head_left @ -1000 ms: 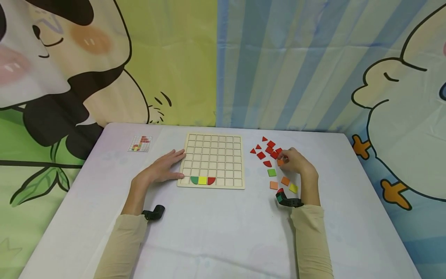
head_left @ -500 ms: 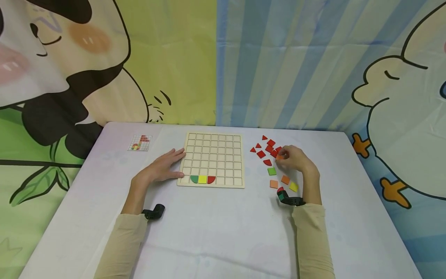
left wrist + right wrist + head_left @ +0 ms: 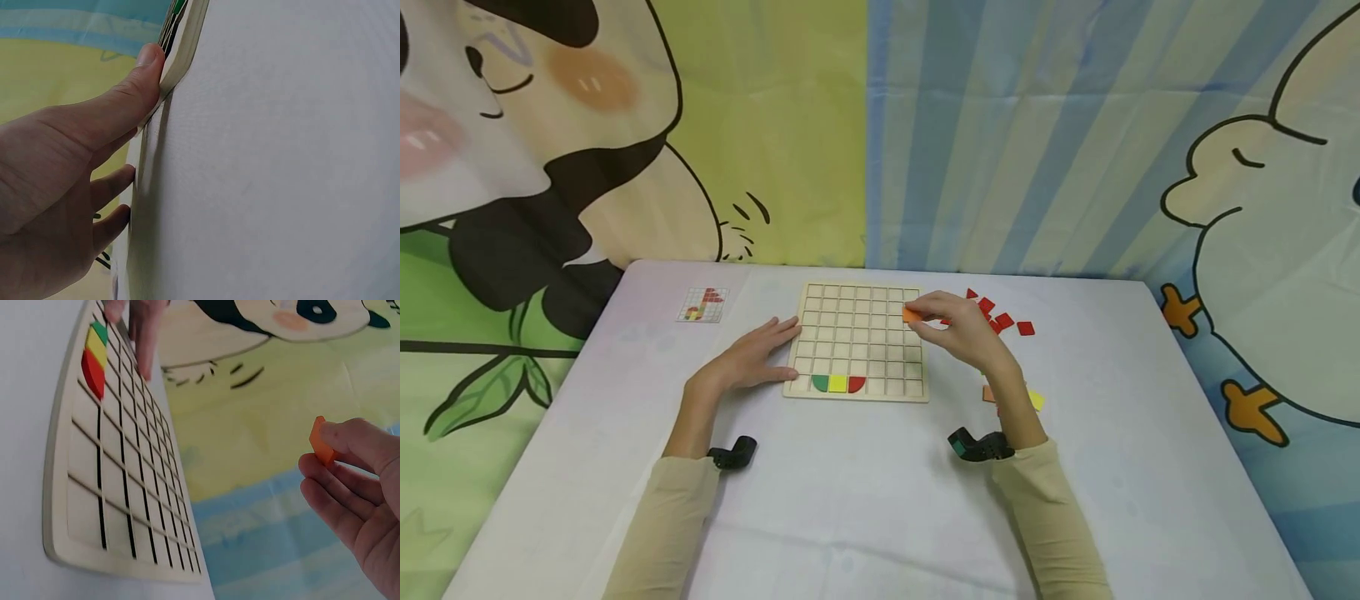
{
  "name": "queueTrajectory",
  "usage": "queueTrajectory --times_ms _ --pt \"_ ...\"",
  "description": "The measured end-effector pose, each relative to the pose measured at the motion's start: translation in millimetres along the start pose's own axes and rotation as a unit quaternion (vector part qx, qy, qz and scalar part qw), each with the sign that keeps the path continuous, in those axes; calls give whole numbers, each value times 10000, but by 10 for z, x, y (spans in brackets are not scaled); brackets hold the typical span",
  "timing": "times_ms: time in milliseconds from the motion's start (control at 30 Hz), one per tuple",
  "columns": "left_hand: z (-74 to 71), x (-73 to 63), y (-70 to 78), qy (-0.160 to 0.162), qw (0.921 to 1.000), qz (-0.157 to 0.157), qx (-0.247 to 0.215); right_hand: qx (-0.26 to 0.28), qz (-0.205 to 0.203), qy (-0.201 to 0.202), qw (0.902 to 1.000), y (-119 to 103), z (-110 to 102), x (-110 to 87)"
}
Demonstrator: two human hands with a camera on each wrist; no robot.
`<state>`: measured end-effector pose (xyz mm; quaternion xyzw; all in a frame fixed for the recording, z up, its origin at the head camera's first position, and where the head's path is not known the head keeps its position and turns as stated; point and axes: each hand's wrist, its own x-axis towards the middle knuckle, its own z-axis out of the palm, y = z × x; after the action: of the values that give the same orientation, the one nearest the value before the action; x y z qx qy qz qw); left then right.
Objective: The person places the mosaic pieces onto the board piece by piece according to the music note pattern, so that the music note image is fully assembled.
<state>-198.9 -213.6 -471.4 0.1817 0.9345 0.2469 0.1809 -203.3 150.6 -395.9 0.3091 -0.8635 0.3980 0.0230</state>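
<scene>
My right hand (image 3: 966, 333) pinches an orange square tile (image 3: 912, 315) between thumb and fingers, over the right edge of the wooden grid board (image 3: 842, 333). The right wrist view has the tile (image 3: 322, 444) held up, apart from the board. With fingers spread, my left hand (image 3: 745, 358) rests against the board's left edge; thumb and fingertips touch its side in the left wrist view. Along the bottom row lie a green quarter-round piece (image 3: 821, 382), a yellow square tile (image 3: 837, 383) and a red quarter-round piece (image 3: 856, 384).
Right of the board lie several red pieces (image 3: 1003, 321), a lone red square (image 3: 1026, 328), an orange tile (image 3: 988, 394) and a yellow tile (image 3: 1037, 400), partly behind my right forearm. A small pattern card (image 3: 702, 305) lies back left on the white table (image 3: 850, 483).
My right hand has moved left from the loose pieces to the board, carrying the orange tile. A red square now shows right of the red pile. My left hand stays put.
</scene>
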Motion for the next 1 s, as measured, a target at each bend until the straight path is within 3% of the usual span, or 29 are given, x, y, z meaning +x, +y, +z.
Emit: queueTrajectory --times_ms 200,433,533,700,867,1000 --pt "5 8 9 -15 9999 -25 -102 53 -160 -234 9996 -111 217 61" --pt "5 1 13 -4 10000 -4 4 -621 72 -1283 9898 -177 629 156" --pt "3 3 10 41 10000 35 54 -859 63 -1515 9847 -162 803 185" --pt "4 7 5 94 9999 90 73 -1257 44 -1635 9785 -148 979 200" --pt "1 14 5 66 9999 54 59 -1567 357 -1585 9742 -178 1023 192" --pt "4 9 -7 44 10000 20 43 -1699 377 -1517 9730 -193 1044 194"
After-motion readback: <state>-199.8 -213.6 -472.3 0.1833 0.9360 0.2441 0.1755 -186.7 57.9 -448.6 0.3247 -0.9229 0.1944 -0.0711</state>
